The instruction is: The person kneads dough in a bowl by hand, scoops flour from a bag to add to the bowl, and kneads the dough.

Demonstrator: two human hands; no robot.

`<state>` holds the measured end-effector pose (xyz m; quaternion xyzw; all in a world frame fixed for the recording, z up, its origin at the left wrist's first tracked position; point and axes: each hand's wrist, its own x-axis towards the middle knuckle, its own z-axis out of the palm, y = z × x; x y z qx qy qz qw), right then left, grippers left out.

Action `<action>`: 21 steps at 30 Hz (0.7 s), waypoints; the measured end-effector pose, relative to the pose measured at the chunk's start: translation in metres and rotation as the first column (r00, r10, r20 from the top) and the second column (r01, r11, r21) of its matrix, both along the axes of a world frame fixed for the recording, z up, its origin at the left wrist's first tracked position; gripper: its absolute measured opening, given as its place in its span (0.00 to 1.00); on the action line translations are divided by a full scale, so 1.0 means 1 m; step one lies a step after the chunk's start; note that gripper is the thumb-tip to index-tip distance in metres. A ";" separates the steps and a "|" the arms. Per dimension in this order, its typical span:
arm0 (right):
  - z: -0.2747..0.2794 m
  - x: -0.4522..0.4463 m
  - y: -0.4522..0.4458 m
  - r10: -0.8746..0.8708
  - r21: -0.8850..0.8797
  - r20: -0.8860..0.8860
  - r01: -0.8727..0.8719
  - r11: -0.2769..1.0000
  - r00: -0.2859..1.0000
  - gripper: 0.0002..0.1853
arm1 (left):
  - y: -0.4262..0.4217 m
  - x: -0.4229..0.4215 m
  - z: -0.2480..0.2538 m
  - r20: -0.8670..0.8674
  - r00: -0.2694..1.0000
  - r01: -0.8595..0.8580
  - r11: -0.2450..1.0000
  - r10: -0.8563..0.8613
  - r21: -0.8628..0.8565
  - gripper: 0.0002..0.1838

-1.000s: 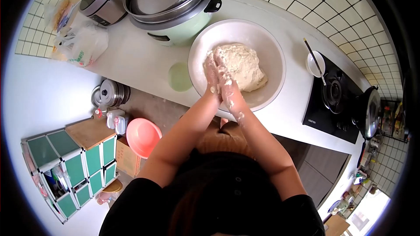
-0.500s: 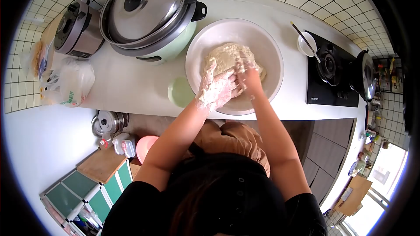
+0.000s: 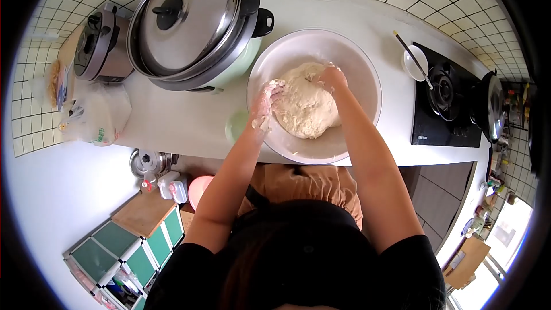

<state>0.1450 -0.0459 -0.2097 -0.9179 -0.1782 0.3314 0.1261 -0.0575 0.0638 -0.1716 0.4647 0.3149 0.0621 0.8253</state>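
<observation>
A large, pale lump of dough lies in a wide white bowl on the counter. My left hand, smeared with sticky dough, rests at the lump's left side, its fingers apart and touching the edge. At the far right of the dough, my right hand has its fingers curled into the surface; its fingertips are partly hidden. Bits of dough cling to both hands.
Left of the bowl stand a big lidded pot, a smaller cooker and a plastic bag. A light green round item sits beside the bowl. To the right are a small white bowl with a utensil and a black stove.
My hands have moved apart, the left to the dough's left side and the right toward its far edge. The lump now spreads nearer to me, and the camera view has shifted slightly.
</observation>
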 end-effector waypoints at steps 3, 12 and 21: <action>0.028 -0.011 -0.006 0.121 0.109 -0.015 -0.118 0.987 0.993 0.34 | 0.018 0.014 -0.028 0.046 0.999 -0.004 0.994 -0.001 0.111 0.24; 0.055 -0.134 -0.078 0.456 0.057 0.565 -0.584 0.810 0.687 0.16 | -0.004 0.093 -0.016 -0.253 0.906 0.359 0.301 -0.338 0.883 0.16; 0.079 -0.159 -0.122 0.212 0.437 0.291 -0.327 0.838 0.933 0.13 | -0.029 0.060 -0.027 -0.604 0.666 0.626 -0.111 -0.438 0.772 0.17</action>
